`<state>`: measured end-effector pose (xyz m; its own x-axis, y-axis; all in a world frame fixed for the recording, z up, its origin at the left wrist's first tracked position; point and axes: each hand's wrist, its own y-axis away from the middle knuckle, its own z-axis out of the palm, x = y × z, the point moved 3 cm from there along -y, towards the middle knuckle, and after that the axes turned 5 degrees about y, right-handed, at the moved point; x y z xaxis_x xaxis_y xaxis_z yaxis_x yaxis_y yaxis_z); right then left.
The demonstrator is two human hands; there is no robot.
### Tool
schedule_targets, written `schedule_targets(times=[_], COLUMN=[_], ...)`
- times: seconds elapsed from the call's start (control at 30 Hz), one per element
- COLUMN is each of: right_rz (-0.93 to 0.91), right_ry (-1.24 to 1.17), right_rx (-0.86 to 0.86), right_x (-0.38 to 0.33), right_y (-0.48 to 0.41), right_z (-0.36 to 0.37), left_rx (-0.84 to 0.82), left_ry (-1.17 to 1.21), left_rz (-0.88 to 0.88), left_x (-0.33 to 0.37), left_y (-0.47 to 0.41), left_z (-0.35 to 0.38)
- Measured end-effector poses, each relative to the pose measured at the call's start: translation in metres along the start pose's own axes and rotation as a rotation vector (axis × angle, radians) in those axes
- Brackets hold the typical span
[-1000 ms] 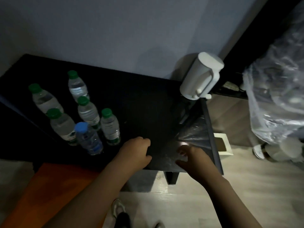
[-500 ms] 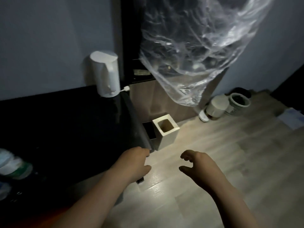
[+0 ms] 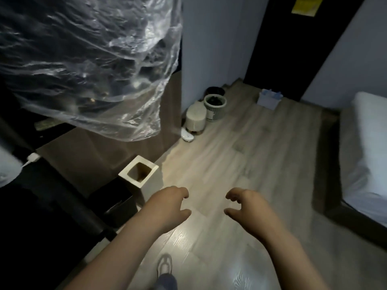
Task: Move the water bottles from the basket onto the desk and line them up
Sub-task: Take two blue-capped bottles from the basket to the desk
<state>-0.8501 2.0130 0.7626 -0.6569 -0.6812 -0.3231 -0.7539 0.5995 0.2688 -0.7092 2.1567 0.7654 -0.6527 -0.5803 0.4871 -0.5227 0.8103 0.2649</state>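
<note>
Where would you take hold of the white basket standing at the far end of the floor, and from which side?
Probably by its top rim at both ends, reaching down from the near side. The white basket stands upright on the floor with its open top up and its back close to the dark panel. Handles are too small to tell.

No writing can be read anywhere here. The only likely sign is a yellow sheet stuck high on the dark door at the upper right. Whatever is printed on it is too small and blurred to make out.
</note>
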Motion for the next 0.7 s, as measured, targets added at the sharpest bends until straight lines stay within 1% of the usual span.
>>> schedule_targets(times=[0.2,0.37,0.5,0.7], right_rz=[0.150,0.245,0.303,0.368], right_ry=[-0.004,-0.035,-0.057,-0.082], right_rx=[0.035,0.087,0.123,0.101], right_x=[0.045,0.053,0.055,0.078], right_y=[-0.047,-0.104,-0.146,-0.204], right_z=[-0.027,-0.061,-0.082,-0.104], left_rx=[-0.061,-0.073,-0.104,-0.192], left_ry=[-0.015,-0.064,-0.106,-0.114], left_rz=[0.160,0.258,0.313,0.359], left_x=[0.036,0.046,0.054,0.071], left_y=[-0.096,-0.179,-0.238,-0.313], left_z=[-0.005,-0.034,-0.053,-0.058])
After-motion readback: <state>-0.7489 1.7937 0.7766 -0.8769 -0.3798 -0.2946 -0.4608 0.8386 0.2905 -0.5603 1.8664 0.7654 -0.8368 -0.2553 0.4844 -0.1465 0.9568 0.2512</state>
